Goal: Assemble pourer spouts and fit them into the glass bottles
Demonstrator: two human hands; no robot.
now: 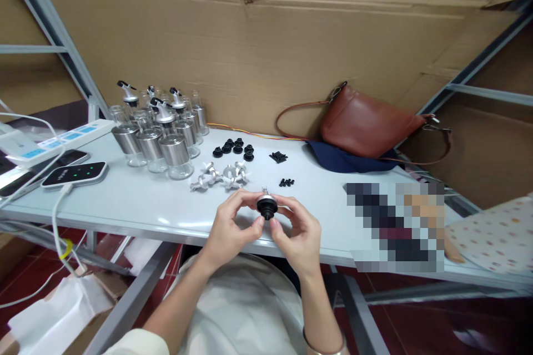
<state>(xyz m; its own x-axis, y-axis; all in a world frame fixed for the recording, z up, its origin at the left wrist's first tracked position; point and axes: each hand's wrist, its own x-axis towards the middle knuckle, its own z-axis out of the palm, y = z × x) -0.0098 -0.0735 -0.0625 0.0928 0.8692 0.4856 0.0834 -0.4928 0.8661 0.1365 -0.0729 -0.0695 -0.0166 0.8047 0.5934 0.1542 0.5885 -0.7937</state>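
Pourer stopper held up at the near side of the table

The left hand and the right hand share the pourer stopper, each grip grasping it from its own side with thumb and fingertips. It sits midway between the 2 hands, in front of the person's body, its black stepped end facing down and toward the wearer, its silver collar above, and a pale tip pointing away.

Just beyond the left hand lies a loose pile of silver-and-white spout parts. Behind these is a cluster of black rubber stoppers. To their right are 2 smaller heaps: slim black pieces farther back and short black pieces nearer the right hand.

Glass bottles with metal sleeves stand close together on the left, with 4 black-tipped pour spouts rising among them. Farther left are a white power strip and a dark device with green lights, a white cable running from it over the table's edge.

At the back right, a brown bag rests on dark blue cloth. A pixelated patch hides what lies in front of it, beside a spotted cloth. Cardboard lines the back.
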